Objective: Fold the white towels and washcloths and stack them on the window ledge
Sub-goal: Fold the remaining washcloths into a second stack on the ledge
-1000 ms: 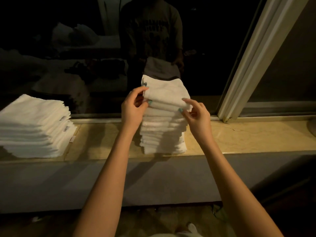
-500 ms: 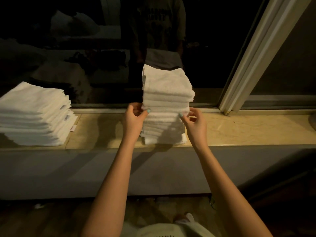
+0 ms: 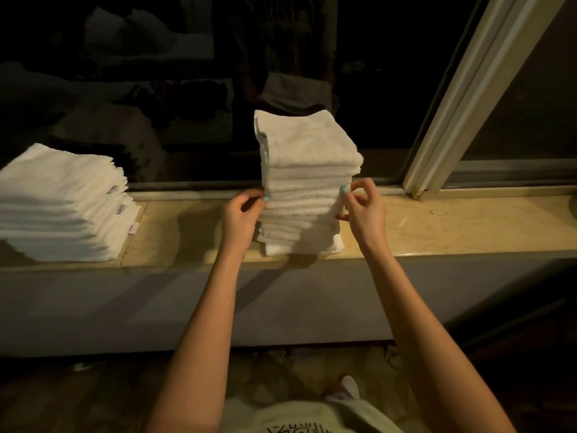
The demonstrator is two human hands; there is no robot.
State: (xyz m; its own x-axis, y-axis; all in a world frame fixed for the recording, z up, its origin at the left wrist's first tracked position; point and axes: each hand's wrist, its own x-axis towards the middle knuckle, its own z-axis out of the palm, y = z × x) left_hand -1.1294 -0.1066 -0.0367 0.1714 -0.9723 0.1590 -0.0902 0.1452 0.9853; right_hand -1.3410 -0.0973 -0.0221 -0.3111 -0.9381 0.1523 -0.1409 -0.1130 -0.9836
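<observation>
Washcloth stack [image 3: 304, 189] sits mid window ledge [image 3: 452, 226], close to the ledge's front lip, with the bigger towel pile [image 3: 59, 204] at the ledge's left end. A second ago you had the top cloth [image 3: 299, 139] in your fingers. Now it lies flat up there, and your left hand [image 3: 242, 218] and right hand [image 3: 363, 210] have dropped to the stack's sides. Fingers are curled, tips on the edges, but I can't tell if you're pinching a layer or just nudging. Looks like that piece is placed and you're squaring up.
</observation>
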